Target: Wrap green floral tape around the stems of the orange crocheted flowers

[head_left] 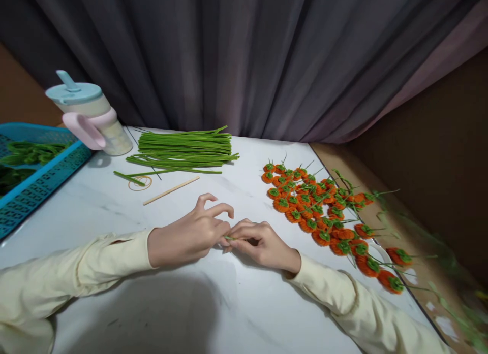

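Note:
My left hand (186, 236) and my right hand (265, 245) meet over the middle of the white table. Between their fingertips shows a short bit of green pipe cleaner (230, 238), pinched from both sides; most of it is hidden by the fingers. Two fingers of the left hand are raised and curled away from the pinch. Just beyond the hands lies a thin wooden stick (171, 190). Farther back rests a bundle of green pipe cleaners (185, 148), with a few loose pieces and rubber bands (140, 183) in front of it.
Several orange pipe-cleaner persimmons (305, 212) with green tops and thin stems spread along the table's right side. At the left stand a tumbler (114, 135) with a pink handle and a blue basket (46, 186) holding green pieces. A dark curtain (236, 59) hangs behind the table.

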Available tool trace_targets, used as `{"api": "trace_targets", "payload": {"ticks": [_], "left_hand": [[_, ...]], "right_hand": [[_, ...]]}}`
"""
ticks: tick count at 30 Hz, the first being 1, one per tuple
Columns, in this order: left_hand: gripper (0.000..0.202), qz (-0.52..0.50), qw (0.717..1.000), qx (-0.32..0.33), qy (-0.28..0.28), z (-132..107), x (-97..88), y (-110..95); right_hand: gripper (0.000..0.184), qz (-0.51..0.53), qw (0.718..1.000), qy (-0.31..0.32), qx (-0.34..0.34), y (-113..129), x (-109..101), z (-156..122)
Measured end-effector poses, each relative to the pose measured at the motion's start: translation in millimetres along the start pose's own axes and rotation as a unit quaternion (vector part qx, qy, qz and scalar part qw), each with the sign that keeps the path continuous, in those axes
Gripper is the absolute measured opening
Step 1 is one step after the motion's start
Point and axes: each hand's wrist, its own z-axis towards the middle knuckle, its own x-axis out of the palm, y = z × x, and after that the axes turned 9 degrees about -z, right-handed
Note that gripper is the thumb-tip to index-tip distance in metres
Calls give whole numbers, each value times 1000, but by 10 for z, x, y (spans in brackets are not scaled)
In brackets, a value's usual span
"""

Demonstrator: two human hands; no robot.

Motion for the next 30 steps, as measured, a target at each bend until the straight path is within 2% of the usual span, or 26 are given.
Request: {"api": "trace_targets", "payload": {"ticks": [11, 17, 20, 22, 26, 30], "left_hand": [[22, -56, 998, -19, 20, 7, 45, 68], [22, -76, 995, -18, 58, 19, -11, 80], [18, -57, 996, -18, 65, 23, -55, 60], [17, -27, 998, -8, 49, 17, -56, 45], [21, 59, 997, 46, 1, -7, -8, 26], [27, 127, 989, 80, -14, -19, 30, 25]], "right_hand": [[14, -38, 998, -27, -47, -24, 60, 1], [15, -53, 996, -17, -66, -56, 72, -26], [18, -51, 997, -17, -62, -58, 55, -29], [19, -49, 997, -17, -55, -50, 48, -23], [18, -53, 997, -24, -53, -36, 64, -7], [16, -67, 994, -46, -77, -48, 95, -11]]}}
